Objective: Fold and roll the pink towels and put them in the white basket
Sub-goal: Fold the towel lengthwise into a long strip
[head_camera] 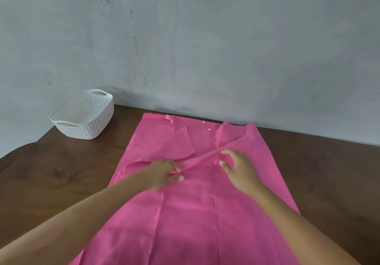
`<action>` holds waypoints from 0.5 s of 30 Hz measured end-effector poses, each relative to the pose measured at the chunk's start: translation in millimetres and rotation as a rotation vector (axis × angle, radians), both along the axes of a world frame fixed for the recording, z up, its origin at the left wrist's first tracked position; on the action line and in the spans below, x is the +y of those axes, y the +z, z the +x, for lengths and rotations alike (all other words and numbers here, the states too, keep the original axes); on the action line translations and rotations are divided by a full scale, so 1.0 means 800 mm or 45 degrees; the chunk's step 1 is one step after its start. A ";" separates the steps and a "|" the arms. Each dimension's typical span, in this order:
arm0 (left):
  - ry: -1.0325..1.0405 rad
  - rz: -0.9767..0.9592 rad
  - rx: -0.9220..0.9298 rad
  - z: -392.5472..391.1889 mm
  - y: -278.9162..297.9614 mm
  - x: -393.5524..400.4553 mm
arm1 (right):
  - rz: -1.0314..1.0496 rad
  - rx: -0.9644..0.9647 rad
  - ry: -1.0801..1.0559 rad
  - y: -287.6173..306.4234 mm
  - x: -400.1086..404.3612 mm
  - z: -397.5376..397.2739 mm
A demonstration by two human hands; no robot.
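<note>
Head view: the pink towel [191, 213] lay spread on the table [61, 172], the white basket [82, 116] well apart at far left. Left hand [162, 174] and right hand [236, 168] pinched a folded-over flap; uneven pulling could skew the fold

Pink towel [185, 213]: bright solid pink, no print, only faint darker crease lines running lengthwise. Small loop [169, 119] at its far edge is the same pink. Two tiny white dots [206, 126] near the far edge, maybe snaps, can't tell.

White basket [82, 118]: plain white all over, walls in a woven, perforated pattern of small holes in rows, handles solid white.

Worktop [61, 172]: dark brown wood, visible grain with darker knots and blotches.

Wall [185, 38]: pale grey with a bluish tint, uneven, with dark scuffs, specks and a few thin vertical streaks; darker smudged band just above the worktop.
</note>
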State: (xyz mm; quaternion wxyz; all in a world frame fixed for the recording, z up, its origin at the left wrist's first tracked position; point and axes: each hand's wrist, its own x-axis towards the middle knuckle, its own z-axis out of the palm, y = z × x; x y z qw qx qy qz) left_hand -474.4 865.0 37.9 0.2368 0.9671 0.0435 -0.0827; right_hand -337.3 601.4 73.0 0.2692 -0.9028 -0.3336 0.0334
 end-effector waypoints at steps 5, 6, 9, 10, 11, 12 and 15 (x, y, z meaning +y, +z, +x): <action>0.054 -0.079 -0.094 0.015 -0.013 0.001 | -0.282 0.025 0.182 -0.022 0.018 0.069; 0.061 -0.066 -0.118 0.021 -0.014 0.000 | -0.306 0.021 0.206 -0.029 0.019 0.077; 0.112 0.013 -0.081 0.038 -0.005 -0.012 | -0.306 -0.104 0.236 -0.048 0.017 0.091; 0.123 0.033 -0.055 0.044 -0.001 -0.017 | -0.296 -0.154 0.241 -0.051 0.015 0.093; 0.133 0.044 -0.037 0.050 0.001 -0.022 | -0.285 -0.194 0.250 -0.055 0.012 0.094; 0.143 0.048 -0.011 0.055 0.003 -0.026 | -0.275 -0.219 0.256 -0.058 0.009 0.094; 0.150 0.064 0.077 0.069 0.004 -0.034 | -0.203 -0.249 0.243 -0.061 0.005 0.095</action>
